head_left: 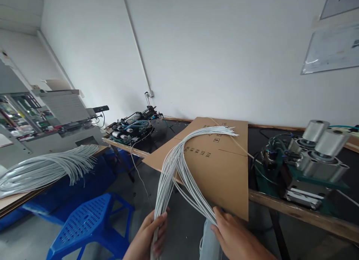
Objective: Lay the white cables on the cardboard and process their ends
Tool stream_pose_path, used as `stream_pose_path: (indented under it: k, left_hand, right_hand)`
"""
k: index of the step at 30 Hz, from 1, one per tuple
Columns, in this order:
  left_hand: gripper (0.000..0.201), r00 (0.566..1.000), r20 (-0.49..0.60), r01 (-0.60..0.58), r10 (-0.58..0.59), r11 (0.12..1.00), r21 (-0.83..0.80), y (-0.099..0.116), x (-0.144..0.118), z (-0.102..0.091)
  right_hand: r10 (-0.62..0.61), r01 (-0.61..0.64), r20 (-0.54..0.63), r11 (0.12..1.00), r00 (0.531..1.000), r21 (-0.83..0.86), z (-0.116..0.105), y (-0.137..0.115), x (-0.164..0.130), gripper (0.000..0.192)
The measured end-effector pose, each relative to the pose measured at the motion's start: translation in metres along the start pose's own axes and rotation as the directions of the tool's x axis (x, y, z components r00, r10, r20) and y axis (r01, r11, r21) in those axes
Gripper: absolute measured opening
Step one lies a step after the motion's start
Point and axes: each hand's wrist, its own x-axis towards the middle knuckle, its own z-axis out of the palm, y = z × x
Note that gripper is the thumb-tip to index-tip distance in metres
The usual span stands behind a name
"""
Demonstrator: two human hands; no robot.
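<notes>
On the far left, a big pile of white wires [47,168] lies spread on the corner of a side table [17,202]. Below it stands a blue plastic stool [89,224] on the floor.

Next comes the left hand [148,234]. Its fingers are curled tight around the bottom part of a bundle of white wires [175,166]. The bundle goes up from the hand, bends over, and its loose ends fan out on a flat sheet of cardboard [221,166]. The cardboard lies on the long table [308,215] and hangs over its front edge.

The right hand [235,235] is just beside the left one. It is partly open, and its fingers touch a few wires that split off to the right side of the bundle. It looks like the wires are being sorted or gathered, and the bundle is not yet laid down.

At the right end of the long table sits a green machine with shiny metal cylinders [314,163].
</notes>
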Motion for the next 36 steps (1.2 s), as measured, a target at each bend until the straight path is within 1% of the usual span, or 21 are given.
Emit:
stream_pose_path:
  k: [3,6,9,11,14,17,19,21,23,24,26,27,28,29,31,33,34,35,36]
  left_hand:
    - [0.07,0.998,-0.061,0.024,-0.032,0.992,-0.126,-0.024,-0.001,0.013]
    - [0.064,0.996,-0.072,0.035,-0.051,0.976,-0.215,-0.046,0.007,0.03]
    - [0.056,0.997,-0.064,0.026,-0.043,0.97,-0.241,-0.06,0.014,0.042]
    - [0.048,0.998,-0.063,0.016,-0.031,0.972,-0.234,-0.062,0.014,0.045]
    - [0.039,0.999,-0.044,0.014,-0.025,0.975,-0.223,-0.057,0.008,0.045]
    - [0.035,1.0,-0.015,0.007,-0.011,0.978,-0.21,-0.048,-0.001,0.047]
    - [0.033,1.0,-0.002,-0.006,0.005,0.981,-0.193,-0.044,-0.005,0.05]
    - [0.03,1.0,0.007,-0.025,0.027,0.986,-0.164,-0.044,-0.005,0.052]
    - [0.031,0.999,0.003,-0.054,0.055,0.992,-0.115,-0.047,-0.001,0.05]
    - [0.033,0.998,0.0,-0.069,0.069,0.995,-0.076,-0.048,0.003,0.046]
    - [0.045,0.996,0.0,-0.089,0.089,0.995,0.048,-0.048,0.011,0.029]
    - [0.054,0.995,0.001,-0.101,0.102,0.986,0.13,-0.046,0.016,0.016]
    - [0.058,0.993,-0.003,-0.112,0.115,0.969,0.219,-0.04,0.021,0.0]
    - [0.057,0.99,-0.012,-0.131,0.142,0.941,0.313,-0.031,0.026,-0.019]
    - [0.049,0.975,-0.023,-0.178,0.22,0.841,0.511,-0.006,0.038,-0.061]
    - [0.037,0.957,-0.03,-0.195,0.29,0.714,0.673,0.026,0.055,-0.104]
    - [0.035,0.946,-0.032,-0.198,0.324,0.651,0.733,0.042,0.065,-0.123]
    - [0.035,0.931,-0.033,-0.2,0.364,0.584,0.786,0.055,0.076,-0.14]
    - [0.033,0.922,-0.028,-0.196,0.387,0.525,0.828,0.066,0.085,-0.153]
  right_hand:
    - [-0.052,0.049,0.03,0.994,0.998,0.093,0.023,-0.011,0.004,0.057]
    - [-0.081,0.076,0.026,0.982,0.996,0.171,0.04,-0.023,0.004,0.055]
    - [-0.058,0.057,-0.003,0.975,0.998,0.214,0.048,-0.028,0.003,0.054]
    - [-0.027,0.027,-0.002,0.971,1.0,0.238,0.047,-0.025,0.003,0.056]
    - [-0.013,0.015,-0.008,0.968,1.0,0.251,0.038,-0.014,0.004,0.056]
    - [-0.03,0.037,-0.036,0.971,0.999,0.237,0.029,-0.005,0.005,0.049]
    - [-0.034,0.044,-0.051,0.974,0.998,0.224,0.029,-0.002,0.006,0.046]
    - [-0.026,0.039,-0.067,0.978,0.997,0.205,0.033,-0.003,0.006,0.049]
    - [-0.017,0.032,-0.088,0.984,0.996,0.173,0.036,-0.007,0.006,0.053]
    - [-0.018,0.033,-0.104,0.988,0.994,0.15,0.035,-0.008,0.006,0.054]
    - [-0.028,0.041,-0.149,0.996,0.988,0.083,0.024,-0.007,0.006,0.054]
    - [-0.036,0.044,-0.175,0.998,0.984,0.042,0.014,-0.003,0.006,0.052]
    - [-0.039,0.039,-0.208,0.999,0.977,-0.006,0.0,0.004,0.007,0.05]
    - [-0.041,0.029,-0.239,0.998,0.97,-0.054,-0.017,0.013,0.008,0.047]
    - [-0.03,-0.012,-0.299,0.991,0.954,-0.137,-0.054,0.041,0.012,0.038]
    - [-0.029,-0.049,-0.361,0.978,0.932,-0.203,-0.087,0.073,0.016,0.03]
    - [-0.021,-0.073,-0.387,0.971,0.922,-0.227,-0.099,0.088,0.018,0.028]
    - [-0.012,-0.092,-0.399,0.966,0.917,-0.241,-0.107,0.101,0.018,0.028]
    - [-0.005,-0.105,-0.402,0.963,0.915,-0.25,-0.109,0.111,0.018,0.028]
